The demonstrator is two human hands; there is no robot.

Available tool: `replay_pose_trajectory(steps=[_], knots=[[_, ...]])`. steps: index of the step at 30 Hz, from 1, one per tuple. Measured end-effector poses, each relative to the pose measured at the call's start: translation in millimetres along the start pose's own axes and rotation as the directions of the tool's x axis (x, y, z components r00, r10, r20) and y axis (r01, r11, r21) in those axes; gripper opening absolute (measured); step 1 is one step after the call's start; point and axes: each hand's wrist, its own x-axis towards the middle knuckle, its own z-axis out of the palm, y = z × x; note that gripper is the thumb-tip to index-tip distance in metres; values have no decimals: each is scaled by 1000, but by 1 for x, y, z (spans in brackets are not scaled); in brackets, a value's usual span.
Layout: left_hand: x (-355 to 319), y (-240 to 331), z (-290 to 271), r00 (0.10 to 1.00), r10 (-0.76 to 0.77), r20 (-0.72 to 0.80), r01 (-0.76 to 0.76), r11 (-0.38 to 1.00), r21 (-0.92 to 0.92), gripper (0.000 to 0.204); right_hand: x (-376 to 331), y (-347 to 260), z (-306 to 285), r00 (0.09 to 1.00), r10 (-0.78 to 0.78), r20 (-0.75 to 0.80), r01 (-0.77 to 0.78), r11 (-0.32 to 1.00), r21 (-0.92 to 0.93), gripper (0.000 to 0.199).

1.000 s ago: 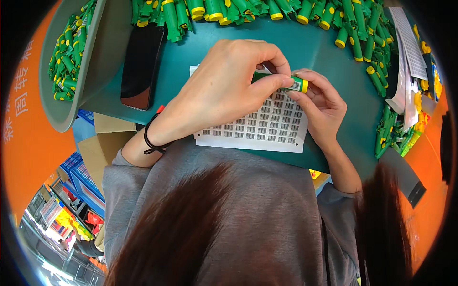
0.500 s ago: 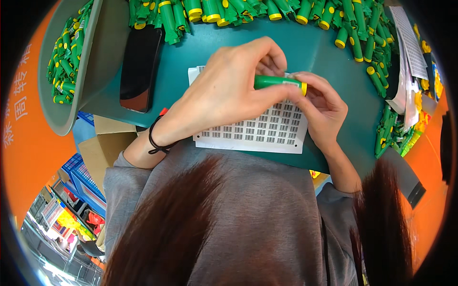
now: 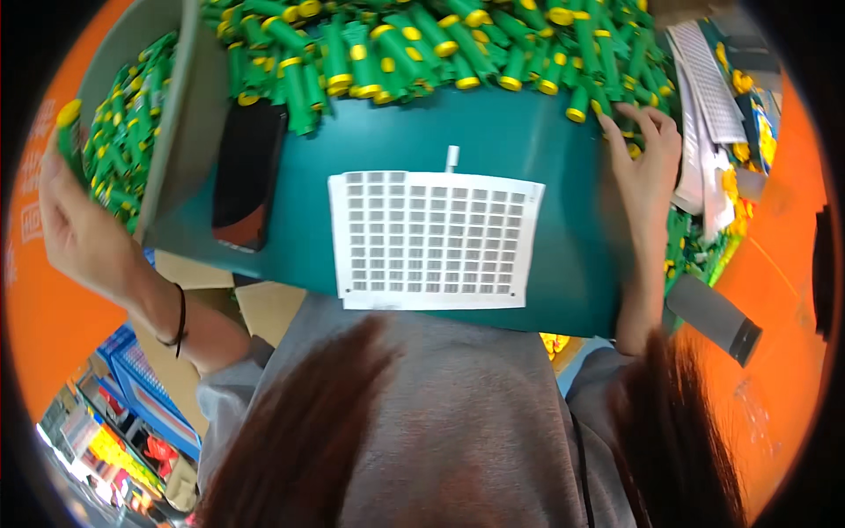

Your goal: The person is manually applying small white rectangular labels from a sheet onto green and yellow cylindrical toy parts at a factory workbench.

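Observation:
At the far left, my left hand (image 3: 84, 229) holds a green tube with a yellow cap (image 3: 69, 130), cap end up, over the rim of the grey bin (image 3: 176, 132). Many similar green tubes (image 3: 132, 132) lie inside that bin. My right hand (image 3: 647, 163) reaches to the right end of the heap of green tubes (image 3: 422, 44), its fingers apart among the nearest ones; no tube is plainly gripped. Between my hands a white sheet of barcode labels (image 3: 431, 238) lies flat on the green table mat (image 3: 581, 246). One small white label strip (image 3: 452, 158) stands just beyond its far edge.
A dark phone (image 3: 250, 176) lies beside the bin. More label sheets (image 3: 709, 84) and white papers are stacked at the right, near yellow items. A grey object with a dark end (image 3: 715, 319) juts out at the lower right. An open cardboard box (image 3: 268, 312) sits below the table's left edge.
Both hands have parted from above the label sheet. The left carried the tube leftward to the bin; the right let go of it and moved to the heap. The view has shifted slightly.

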Motion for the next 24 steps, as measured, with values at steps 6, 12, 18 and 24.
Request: replay_pose_trajectory(steps=[6, 12, 18, 24], knots=[[-74, -4, 27, 654, 458, 602, -460, 872, -165, 23, -15, -20, -2, 988, 156, -7, -153, 976, 154, 30], [-128, -15, 56, 511, 220, 831, -149, 975, -167, 17, -57, -84, 4, 859, 31, 512, -497, 294, 816, 26], [-133, -17, 60, 486, 326, 811, -213, 944, -252, 13, -77, -93, 29, 892, -95, 441, -412, 228, 882, 32], [-129, -6, 62, 613, 373, 696, -214, 927, -308, 15, -78, -97, 32, 893, -56, 446, -433, 160, 887, 34]])
